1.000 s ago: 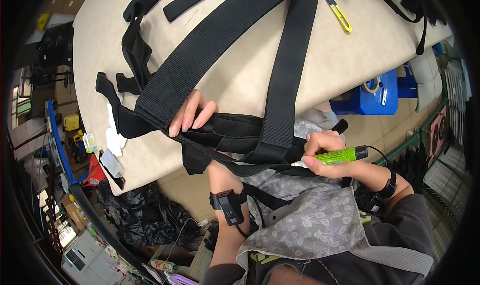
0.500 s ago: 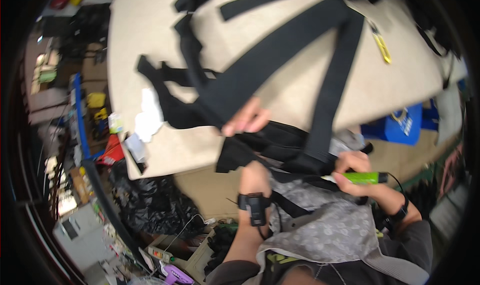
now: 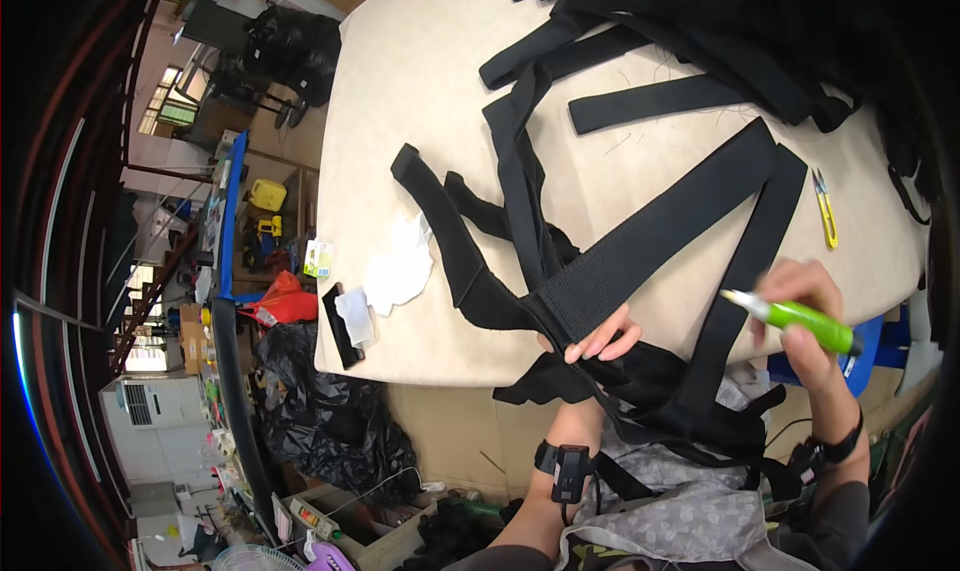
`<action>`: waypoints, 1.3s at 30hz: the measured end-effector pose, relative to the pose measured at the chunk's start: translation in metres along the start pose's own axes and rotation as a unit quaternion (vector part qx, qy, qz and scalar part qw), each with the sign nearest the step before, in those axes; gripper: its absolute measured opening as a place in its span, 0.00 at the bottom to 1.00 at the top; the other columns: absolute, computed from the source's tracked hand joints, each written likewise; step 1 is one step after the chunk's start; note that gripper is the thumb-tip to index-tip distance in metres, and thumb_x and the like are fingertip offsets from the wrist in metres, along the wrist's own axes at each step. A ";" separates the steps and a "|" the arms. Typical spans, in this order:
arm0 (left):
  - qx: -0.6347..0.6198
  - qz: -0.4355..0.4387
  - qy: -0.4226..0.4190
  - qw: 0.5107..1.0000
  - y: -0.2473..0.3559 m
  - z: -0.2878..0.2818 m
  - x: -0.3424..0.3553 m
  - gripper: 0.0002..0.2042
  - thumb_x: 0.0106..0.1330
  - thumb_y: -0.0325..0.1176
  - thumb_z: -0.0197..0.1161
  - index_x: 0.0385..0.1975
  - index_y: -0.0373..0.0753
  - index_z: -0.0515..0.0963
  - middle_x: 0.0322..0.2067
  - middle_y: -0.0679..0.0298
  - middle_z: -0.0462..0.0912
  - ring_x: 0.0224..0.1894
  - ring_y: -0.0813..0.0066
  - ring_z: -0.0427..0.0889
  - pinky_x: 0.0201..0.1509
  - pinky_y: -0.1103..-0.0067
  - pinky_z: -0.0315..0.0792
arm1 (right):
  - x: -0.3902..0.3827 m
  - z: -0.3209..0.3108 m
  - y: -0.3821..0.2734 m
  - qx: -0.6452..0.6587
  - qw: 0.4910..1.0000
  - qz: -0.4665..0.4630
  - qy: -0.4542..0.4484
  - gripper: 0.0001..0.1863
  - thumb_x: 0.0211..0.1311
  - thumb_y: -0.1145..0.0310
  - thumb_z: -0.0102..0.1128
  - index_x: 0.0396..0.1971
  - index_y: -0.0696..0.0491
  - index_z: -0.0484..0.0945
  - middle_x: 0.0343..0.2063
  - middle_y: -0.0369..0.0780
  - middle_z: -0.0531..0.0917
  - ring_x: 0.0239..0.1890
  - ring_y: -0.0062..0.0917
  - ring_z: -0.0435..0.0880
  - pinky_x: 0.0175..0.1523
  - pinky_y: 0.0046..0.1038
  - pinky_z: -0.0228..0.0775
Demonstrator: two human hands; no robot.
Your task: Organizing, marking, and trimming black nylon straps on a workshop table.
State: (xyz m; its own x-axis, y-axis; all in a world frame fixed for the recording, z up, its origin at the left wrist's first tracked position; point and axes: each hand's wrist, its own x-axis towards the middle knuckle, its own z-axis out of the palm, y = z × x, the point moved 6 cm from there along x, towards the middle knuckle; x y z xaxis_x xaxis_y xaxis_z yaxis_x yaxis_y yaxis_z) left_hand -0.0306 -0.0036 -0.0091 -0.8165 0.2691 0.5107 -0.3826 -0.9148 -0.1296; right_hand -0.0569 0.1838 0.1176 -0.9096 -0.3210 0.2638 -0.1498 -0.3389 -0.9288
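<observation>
My left hand (image 3: 606, 337) pinches a bundle of wide black webbing straps (image 3: 655, 233) at the table's near edge. One flat ribbed strap runs up and right from my fingers and folds into a second, narrower length that comes back down toward my lap. Other black strap ends spread to the left and away. My right hand (image 3: 815, 316) grips a green, pen-shaped tool (image 3: 800, 321) with a pale tip and dark end, held above the straps' right side and apart from them. Its exact kind is unclear. Yellow thread snips (image 3: 827, 211) lie beyond it.
A pale table (image 3: 400, 121) carries a large heap of black straps (image 3: 700, 31) at far right. Crumpled white paper (image 3: 400, 269) and a dark phone-like slab (image 3: 343, 329) sit at its left edge. Black plastic bags (image 3: 330, 411) lie lower left; a blue bag (image 3: 862, 356) hangs right.
My right hand has lifted the green tool up and right, away from the straps near my lap. My left hand still holds the bundle. The whole view has shifted.
</observation>
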 end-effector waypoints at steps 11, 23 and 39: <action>0.026 0.051 -0.026 0.998 -0.001 0.020 0.030 0.07 0.51 0.30 0.63 0.14 0.44 0.78 0.19 0.75 0.82 0.29 0.85 0.73 0.31 0.90 0.67 | 0.125 0.120 0.051 -0.072 0.982 0.078 -0.156 0.15 0.53 0.61 0.58 0.18 0.57 0.73 0.12 0.34 0.71 0.19 0.13 0.67 0.24 0.20 0.58; 0.001 0.011 0.045 0.999 -0.009 0.015 0.016 0.09 0.46 0.28 0.67 0.09 0.46 0.77 0.14 0.80 0.75 0.27 0.85 0.68 0.29 0.93 0.63 | 0.127 0.126 0.078 -0.053 0.984 0.099 -0.141 0.13 0.55 0.63 0.56 0.20 0.58 0.73 0.14 0.33 0.71 0.19 0.13 0.64 0.25 0.20 0.55; -0.024 -0.038 -0.020 0.999 -0.008 0.012 0.015 0.07 0.50 0.27 0.66 0.12 0.43 0.77 0.17 0.78 0.79 0.28 0.83 0.69 0.30 0.91 0.66 | 0.127 0.129 0.075 -0.024 0.983 0.107 -0.145 0.12 0.56 0.64 0.56 0.20 0.58 0.73 0.15 0.32 0.73 0.20 0.11 0.64 0.24 0.18 0.54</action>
State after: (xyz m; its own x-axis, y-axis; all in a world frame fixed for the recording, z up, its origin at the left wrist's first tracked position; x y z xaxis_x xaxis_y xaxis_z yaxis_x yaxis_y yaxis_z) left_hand -0.0349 0.0043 0.0096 -0.7663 0.3242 0.5546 -0.4644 -0.8761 -0.1294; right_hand -0.1340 0.0031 0.1149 -0.7748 -0.6210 0.1183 0.0084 -0.1972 -0.9803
